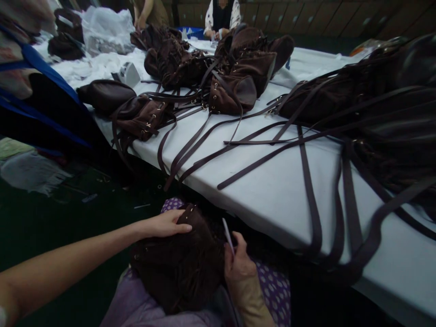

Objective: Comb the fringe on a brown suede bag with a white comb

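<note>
A dark brown suede bag (pixel 179 265) lies in my lap, below the table edge. My left hand (pixel 163 224) rests on the bag's upper rim with its fingers closed over the edge beside small metal eyelets. My right hand (pixel 238 265) is at the bag's right side, its fingers pinched on a thin pale tool (pixel 227 235) that points up and left. Whether the tool's tip touches the bag I cannot tell.
A white-covered table (pixel 272 190) runs from upper left to lower right. Several brown suede bags (pixel 235 75) lie on it with long dark straps (pixel 308 181) hanging over its edge. Two people stand at the far end (pixel 221 16). Clear plastic wrap (pixel 104 27) is piled at the back left.
</note>
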